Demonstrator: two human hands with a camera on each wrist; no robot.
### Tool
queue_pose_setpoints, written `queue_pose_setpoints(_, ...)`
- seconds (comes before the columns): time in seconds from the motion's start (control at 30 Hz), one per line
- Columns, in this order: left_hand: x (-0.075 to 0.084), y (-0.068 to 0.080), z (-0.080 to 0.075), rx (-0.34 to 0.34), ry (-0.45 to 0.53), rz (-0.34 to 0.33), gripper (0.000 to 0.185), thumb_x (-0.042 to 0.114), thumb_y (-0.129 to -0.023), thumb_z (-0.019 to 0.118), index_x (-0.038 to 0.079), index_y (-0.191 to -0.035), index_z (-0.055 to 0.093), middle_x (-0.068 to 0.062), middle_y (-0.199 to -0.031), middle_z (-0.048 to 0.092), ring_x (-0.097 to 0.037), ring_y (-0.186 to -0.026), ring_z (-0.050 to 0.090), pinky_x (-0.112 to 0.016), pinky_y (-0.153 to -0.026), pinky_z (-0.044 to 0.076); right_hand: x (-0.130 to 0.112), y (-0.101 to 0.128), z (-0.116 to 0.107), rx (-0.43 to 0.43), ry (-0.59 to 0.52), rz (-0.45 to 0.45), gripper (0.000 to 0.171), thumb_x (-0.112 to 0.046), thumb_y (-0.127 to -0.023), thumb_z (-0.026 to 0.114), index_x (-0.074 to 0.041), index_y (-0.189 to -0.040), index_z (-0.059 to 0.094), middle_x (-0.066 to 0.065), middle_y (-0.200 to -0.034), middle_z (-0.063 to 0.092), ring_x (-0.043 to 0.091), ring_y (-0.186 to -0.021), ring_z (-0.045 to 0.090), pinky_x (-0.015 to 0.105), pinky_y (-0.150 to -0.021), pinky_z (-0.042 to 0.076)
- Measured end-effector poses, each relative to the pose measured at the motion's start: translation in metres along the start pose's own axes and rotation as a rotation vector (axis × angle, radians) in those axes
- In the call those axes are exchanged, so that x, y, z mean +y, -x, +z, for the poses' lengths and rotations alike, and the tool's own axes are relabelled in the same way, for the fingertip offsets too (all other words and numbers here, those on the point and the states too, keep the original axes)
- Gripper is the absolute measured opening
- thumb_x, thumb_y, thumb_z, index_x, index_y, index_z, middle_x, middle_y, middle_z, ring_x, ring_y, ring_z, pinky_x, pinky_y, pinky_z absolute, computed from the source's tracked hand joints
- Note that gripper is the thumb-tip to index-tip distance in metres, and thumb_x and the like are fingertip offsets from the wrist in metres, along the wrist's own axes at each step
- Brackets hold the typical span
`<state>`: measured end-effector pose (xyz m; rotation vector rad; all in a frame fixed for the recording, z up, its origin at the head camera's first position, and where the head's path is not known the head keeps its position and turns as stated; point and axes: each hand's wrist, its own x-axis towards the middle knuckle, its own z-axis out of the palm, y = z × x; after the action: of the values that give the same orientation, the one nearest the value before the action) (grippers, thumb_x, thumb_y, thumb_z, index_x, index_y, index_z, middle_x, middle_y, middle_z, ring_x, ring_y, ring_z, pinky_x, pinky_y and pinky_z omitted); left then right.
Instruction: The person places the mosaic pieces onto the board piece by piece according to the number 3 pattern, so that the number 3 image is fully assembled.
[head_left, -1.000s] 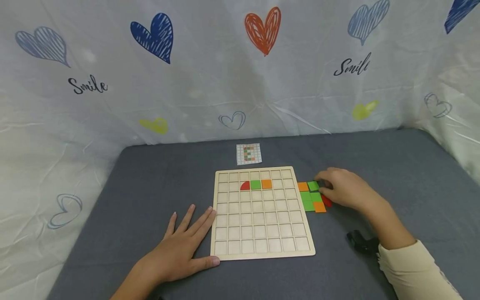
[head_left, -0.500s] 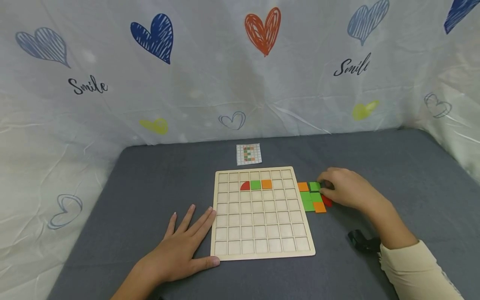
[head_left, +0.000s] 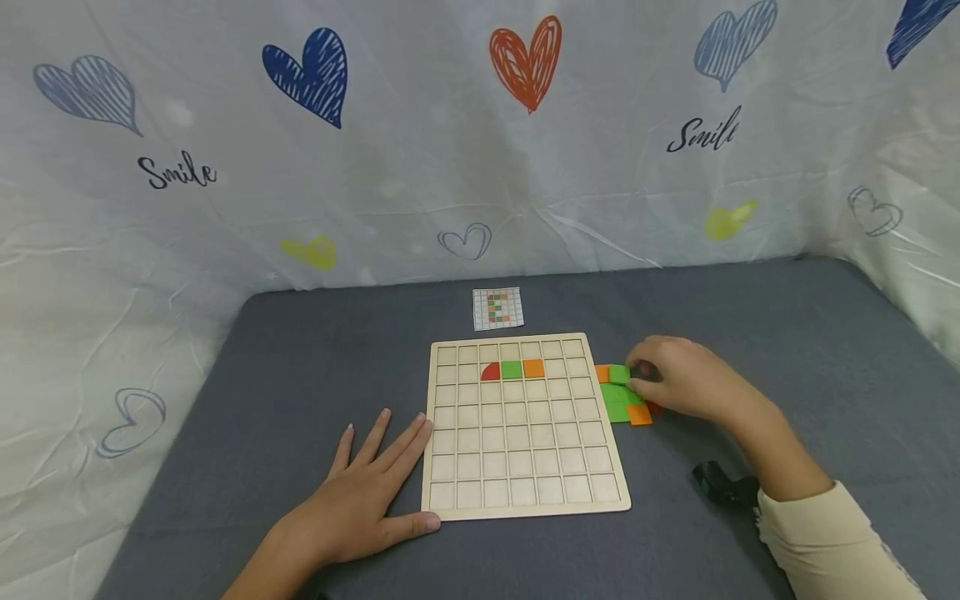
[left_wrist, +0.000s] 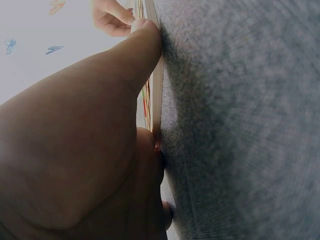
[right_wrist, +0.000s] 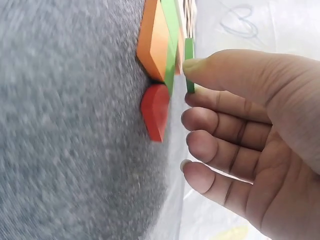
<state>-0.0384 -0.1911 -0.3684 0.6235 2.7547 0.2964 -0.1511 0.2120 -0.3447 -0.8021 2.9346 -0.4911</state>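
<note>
A green square tile [right_wrist: 189, 50] is pinched between the thumb and index finger of my right hand [head_left: 690, 379]. It is raised above the loose tiles beside the board's right edge. Those include green tiles [head_left: 615, 404], an orange tile [head_left: 640, 414] and a red tile [right_wrist: 156, 112], partly hidden by the hand in the head view. My left hand [head_left: 360, 508] lies with fingers spread, its fingertips and thumb touching the left edge of the wooden grid board [head_left: 517, 442]. In one row of the board sit a red rounded tile [head_left: 491, 372], a green square [head_left: 511, 369] and an orange square [head_left: 533, 368].
Behind the board lies a small paper card [head_left: 498, 308] printed with a coloured grid pattern. A grey cloth [head_left: 337, 358] covers the table. At the back hangs a white curtain [head_left: 420, 150] with printed hearts. A black device [head_left: 723, 485] is at the right wrist.
My right hand has lifted the green tile and shifted slightly left with it, now overlapping the neighbouring orange tile in the head view. The left hand and board have stayed put.
</note>
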Motion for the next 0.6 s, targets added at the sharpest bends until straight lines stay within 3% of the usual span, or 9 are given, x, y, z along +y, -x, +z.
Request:
queue_pose_setpoints(0.27,0.001,0.001,0.000,0.003,-0.010,-0.003,0.091,0.075,-0.076,0.038,0.033,-0.145,-0.003,0.017,-0.149,-0.003,-0.021,-0.134,-0.012,-0.058,-0.100,-0.004,-0.010,-0.004,0.007,0.018,-0.023,-0.037,0.006,-0.019,-0.080,0.065,-0.015,-0.085,0.065,-0.010,-0.068,0.048,0.008,-0.062,0.043,0.026,-0.056,0.037)
queue_pose_setpoints(0.5,0.002,0.001,-0.001,0.024,-0.013,0.011,0.091,0.074,-0.077,0.039,0.031,-0.145,-0.001,0.014,-0.149,0.000,-0.023,-0.135,-0.009,-0.059,-0.099,-0.003,-0.019,-0.006,0.012,0.012,-0.045,-0.046,0.021,-0.023,-0.080,0.066,-0.013,-0.099,0.069,-0.008,-0.086,0.059,0.008,-0.072,0.051,0.028,-0.064,0.043)
queue_pose_setpoints(0.6,0.002,0.001,-0.002,0.020,-0.014,0.010,0.091,0.074,-0.077,0.038,0.030,-0.145,-0.001,0.014,-0.149,0.000,-0.023,-0.135,-0.009,-0.059,-0.099,-0.003,-0.023,-0.006,0.013,0.001,-0.054,-0.058,0.018,-0.024,-0.080,0.067,-0.015,-0.095,0.067,-0.008,-0.085,0.057,0.006,-0.068,0.051,0.028,-0.063,0.043)
